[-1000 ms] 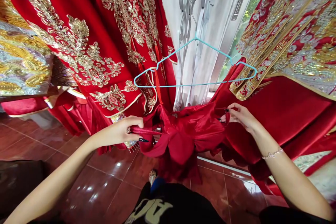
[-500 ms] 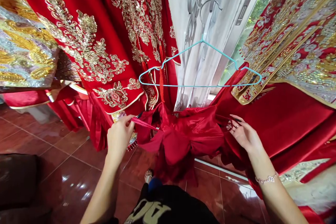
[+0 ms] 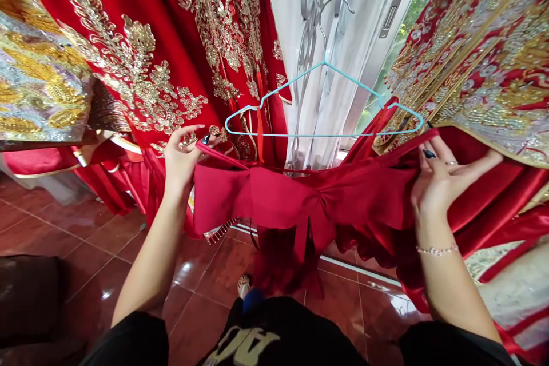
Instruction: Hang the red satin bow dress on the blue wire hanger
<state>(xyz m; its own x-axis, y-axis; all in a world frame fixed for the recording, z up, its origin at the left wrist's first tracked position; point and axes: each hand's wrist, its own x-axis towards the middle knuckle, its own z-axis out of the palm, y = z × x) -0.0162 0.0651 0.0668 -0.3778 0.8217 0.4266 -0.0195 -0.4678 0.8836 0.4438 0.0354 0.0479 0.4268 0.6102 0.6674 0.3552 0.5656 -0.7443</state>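
A plain red satin dress [image 3: 295, 206] with a bow at its middle is stretched out between my hands, just below a light blue wire hanger [image 3: 321, 97]. My left hand [image 3: 182, 151] pinches the dress's thin left strap near the hanger's left end. My right hand [image 3: 441, 174] grips the dress's right strap beside the hanger's right end, fingers partly spread. The hanger's hook hangs in front of a white curtain [image 3: 343, 40].
Red garments with heavy gold embroidery hang at the left [image 3: 141, 57] and at the right [image 3: 480, 51]. A window frame [image 3: 397, 0] shows behind the curtain. The floor is glossy dark red tile [image 3: 86, 234]. My foot [image 3: 244, 286] shows below.
Both hands have risen and moved apart, lifting the red dress and pulling it taut up to the hanger's level. It hung bunched and lower before.
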